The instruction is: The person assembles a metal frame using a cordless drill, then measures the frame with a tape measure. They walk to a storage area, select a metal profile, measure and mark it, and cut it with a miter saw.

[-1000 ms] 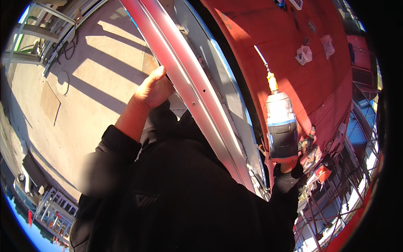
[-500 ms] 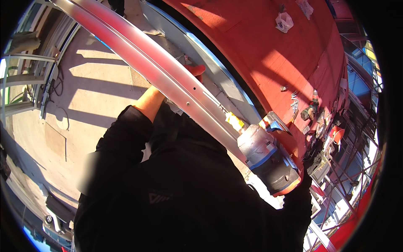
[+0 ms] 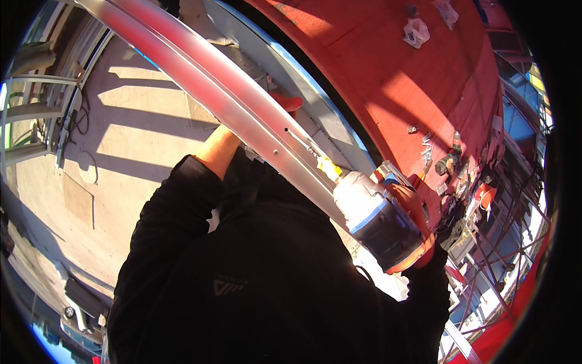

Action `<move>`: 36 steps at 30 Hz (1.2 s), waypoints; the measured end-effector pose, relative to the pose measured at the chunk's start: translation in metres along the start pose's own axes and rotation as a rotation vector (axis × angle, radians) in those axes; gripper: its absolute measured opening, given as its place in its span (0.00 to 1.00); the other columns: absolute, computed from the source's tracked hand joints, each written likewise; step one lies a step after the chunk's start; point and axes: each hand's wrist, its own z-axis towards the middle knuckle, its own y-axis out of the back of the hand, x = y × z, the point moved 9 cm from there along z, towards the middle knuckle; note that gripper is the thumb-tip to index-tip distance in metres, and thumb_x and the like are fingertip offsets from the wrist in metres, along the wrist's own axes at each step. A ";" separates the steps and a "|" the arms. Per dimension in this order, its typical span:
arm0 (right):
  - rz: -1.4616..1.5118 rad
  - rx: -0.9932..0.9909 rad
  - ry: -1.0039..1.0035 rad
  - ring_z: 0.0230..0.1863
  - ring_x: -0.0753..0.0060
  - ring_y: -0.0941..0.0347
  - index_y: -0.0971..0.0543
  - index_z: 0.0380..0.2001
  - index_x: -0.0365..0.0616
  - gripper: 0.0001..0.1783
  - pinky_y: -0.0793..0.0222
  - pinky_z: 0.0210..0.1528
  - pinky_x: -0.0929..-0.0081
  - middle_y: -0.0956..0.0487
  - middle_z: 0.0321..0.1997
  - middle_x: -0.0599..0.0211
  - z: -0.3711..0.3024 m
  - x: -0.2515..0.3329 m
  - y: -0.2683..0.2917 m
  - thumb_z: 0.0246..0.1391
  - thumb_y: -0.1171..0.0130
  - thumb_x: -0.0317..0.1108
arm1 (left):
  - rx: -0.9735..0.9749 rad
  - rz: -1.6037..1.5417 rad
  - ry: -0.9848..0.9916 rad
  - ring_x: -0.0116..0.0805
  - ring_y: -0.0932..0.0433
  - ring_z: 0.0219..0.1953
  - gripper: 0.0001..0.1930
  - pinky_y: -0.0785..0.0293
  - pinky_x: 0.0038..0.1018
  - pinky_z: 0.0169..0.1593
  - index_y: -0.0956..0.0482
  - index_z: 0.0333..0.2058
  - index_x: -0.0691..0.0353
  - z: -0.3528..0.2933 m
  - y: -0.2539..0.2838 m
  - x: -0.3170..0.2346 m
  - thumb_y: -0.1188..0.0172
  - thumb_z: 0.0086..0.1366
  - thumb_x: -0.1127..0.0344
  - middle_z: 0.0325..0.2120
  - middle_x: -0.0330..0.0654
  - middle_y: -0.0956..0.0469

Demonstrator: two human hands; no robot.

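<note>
A long, shiny metal profile [image 3: 233,100] with a groove along it runs diagonally from the upper left to beneath the power drill. My left hand [image 3: 288,103] reaches under the profile and is closed on it; fingers show past the far edge, while the palm is hidden. My right hand [image 3: 413,203] grips the cordless drill [image 3: 382,221], which has a silver nose, dark body and blue band. From its yellow bit holder [image 3: 329,168] a thin bit [image 3: 308,146] points along the profile, its tip at a small dark hole. Another small hole lies nearer me.
A red surface [image 3: 376,54] spreads at the right, with crumpled plastic bags [image 3: 416,33], loose screws [image 3: 427,147] and another drill [image 3: 448,161]. Metal frames [image 3: 39,112] lean at the left above a pale floor [image 3: 130,142]. Thin metal bars [image 3: 485,261] stand at lower right.
The drill has shifted left and slightly up, bringing the bit tip to the dark hole. My left hand and the profile stay nearly in place.
</note>
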 end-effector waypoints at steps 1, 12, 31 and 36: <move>-0.007 0.006 0.002 0.38 0.73 0.22 0.24 0.46 0.39 0.13 0.25 0.41 0.75 0.21 0.38 0.68 0.002 0.001 0.000 0.60 0.46 0.33 | -0.004 -0.002 -0.002 0.42 0.26 0.55 0.26 0.32 0.41 0.59 0.23 0.52 0.64 0.000 0.000 0.000 0.40 0.62 0.50 0.53 0.48 0.24; -0.094 0.106 0.002 0.37 0.72 0.22 0.23 0.45 0.39 0.13 0.25 0.40 0.75 0.21 0.37 0.68 0.018 0.024 -0.009 0.58 0.44 0.33 | -0.031 -0.024 -0.059 0.42 0.26 0.53 0.25 0.32 0.40 0.58 0.23 0.51 0.64 0.001 -0.001 -0.002 0.41 0.63 0.50 0.51 0.47 0.23; -0.292 0.254 -0.089 0.36 0.71 0.22 0.23 0.43 0.38 0.14 0.26 0.39 0.75 0.21 0.36 0.68 0.047 0.078 0.000 0.55 0.41 0.34 | -0.020 -0.070 -0.134 0.40 0.26 0.51 0.23 0.31 0.39 0.56 0.23 0.49 0.64 0.019 0.002 -0.011 0.42 0.64 0.50 0.49 0.47 0.23; -0.326 0.272 -0.127 0.36 0.71 0.22 0.22 0.43 0.38 0.15 0.26 0.38 0.75 0.21 0.36 0.68 0.054 0.084 0.003 0.54 0.40 0.34 | -0.018 -0.100 -0.144 0.40 0.25 0.51 0.23 0.31 0.38 0.56 0.23 0.48 0.64 0.023 0.001 -0.005 0.42 0.64 0.50 0.48 0.47 0.23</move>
